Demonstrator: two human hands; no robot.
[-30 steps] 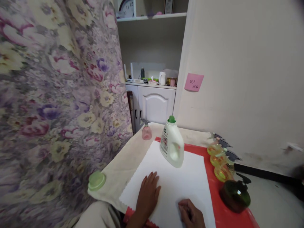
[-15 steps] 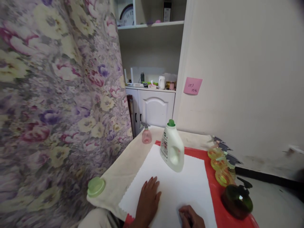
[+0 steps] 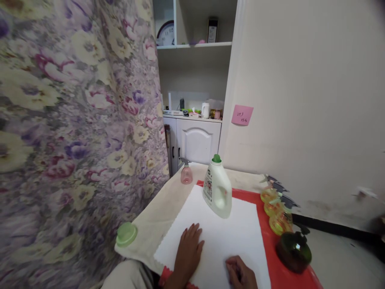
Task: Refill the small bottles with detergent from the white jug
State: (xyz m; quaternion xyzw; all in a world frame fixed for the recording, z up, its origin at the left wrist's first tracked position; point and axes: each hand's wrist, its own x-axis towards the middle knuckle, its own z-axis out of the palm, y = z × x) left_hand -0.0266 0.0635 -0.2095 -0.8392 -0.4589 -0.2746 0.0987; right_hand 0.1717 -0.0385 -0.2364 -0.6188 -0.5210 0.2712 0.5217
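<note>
My left hand [image 3: 190, 249] lies flat on a white sheet [image 3: 207, 228], palm down with its fingers stretched out. To its right, my right hand [image 3: 241, 273] rests on the same sheet with its fingers curled in, and I see nothing in it. Beyond both hands a pale green detergent jug [image 3: 217, 188] stands upright on the sheet, its handle toward the right. A green spout shows in its uncapped mouth. Its likely cap, a light green one [image 3: 126, 234], sits at the table's left corner. Neither hand touches the jug.
A pink spray bottle [image 3: 186, 175] stands at the back left. Along the right, on a red cloth [image 3: 267, 241], stand several yellow spray bottles [image 3: 280, 220] and a dark green pump bottle [image 3: 294, 252]. A floral curtain [image 3: 84, 140] hangs on the left; behind is a white cabinet [image 3: 197, 140].
The head view has tilted up and turned slightly left, so the scene sits a little differently in the picture. Both hands and the jug keep their places on the sheet.
</note>
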